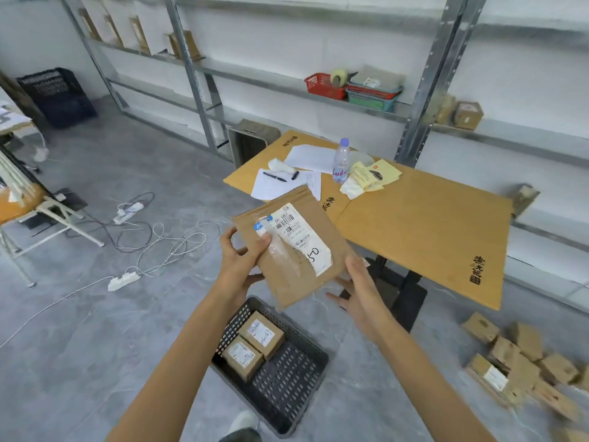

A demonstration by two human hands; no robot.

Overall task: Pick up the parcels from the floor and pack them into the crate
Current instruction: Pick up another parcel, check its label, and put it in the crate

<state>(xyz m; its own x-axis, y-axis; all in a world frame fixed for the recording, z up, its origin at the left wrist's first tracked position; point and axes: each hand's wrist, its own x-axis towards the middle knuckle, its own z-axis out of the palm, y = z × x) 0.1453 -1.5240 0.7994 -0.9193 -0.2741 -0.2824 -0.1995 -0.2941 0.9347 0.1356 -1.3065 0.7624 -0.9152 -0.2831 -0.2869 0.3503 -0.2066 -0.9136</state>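
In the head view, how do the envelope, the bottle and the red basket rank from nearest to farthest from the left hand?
1. Envelope: gripped by the left hand itself.
2. Bottle: standing on the table, ahead and to the right.
3. Red basket: on the shelf behind the table, farthest.

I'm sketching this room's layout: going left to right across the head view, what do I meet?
Dark crates in the back corner → white power strips on the floor → left hand, gripping the flat parcel → right hand → heap of boxed parcels on the floor.
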